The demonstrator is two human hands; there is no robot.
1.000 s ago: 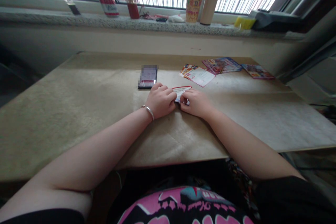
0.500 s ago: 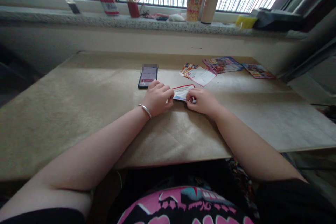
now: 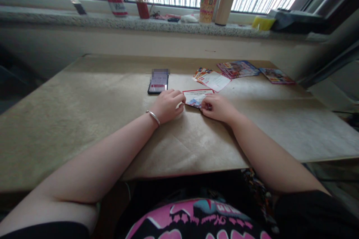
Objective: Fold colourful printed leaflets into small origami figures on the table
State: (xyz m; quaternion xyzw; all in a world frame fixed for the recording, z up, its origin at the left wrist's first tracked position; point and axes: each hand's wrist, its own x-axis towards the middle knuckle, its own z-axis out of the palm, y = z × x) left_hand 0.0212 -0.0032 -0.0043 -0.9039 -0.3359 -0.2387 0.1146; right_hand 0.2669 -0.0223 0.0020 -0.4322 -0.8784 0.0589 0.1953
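Note:
A small printed card (image 3: 195,98) with a red border, white top and a blue-and-red picture lies between my hands on the table. My left hand (image 3: 169,105), with a silver bangle at the wrist, has curled fingers and thumb at the card's lower left corner. At the lower right corner, my right hand (image 3: 218,107) pinches the card, and its fingers cover part of the picture. A phone (image 3: 158,83) with its screen lit lies just beyond my left hand. Further back, a few loose cards (image 3: 215,80) overlap, the top one showing a white face.
More colourful cards (image 3: 238,69) lie in a spread at the back right, beside another small pile (image 3: 277,76). On the windowsill (image 3: 168,26) stand a red can (image 3: 115,2), a patterned cup (image 3: 208,5), a wooden post and a yellow object (image 3: 263,23).
The card has shifted slightly right with my right hand, showing more of its face. My left hand has drawn back a little from the phone, its fingers now at the card's edge.

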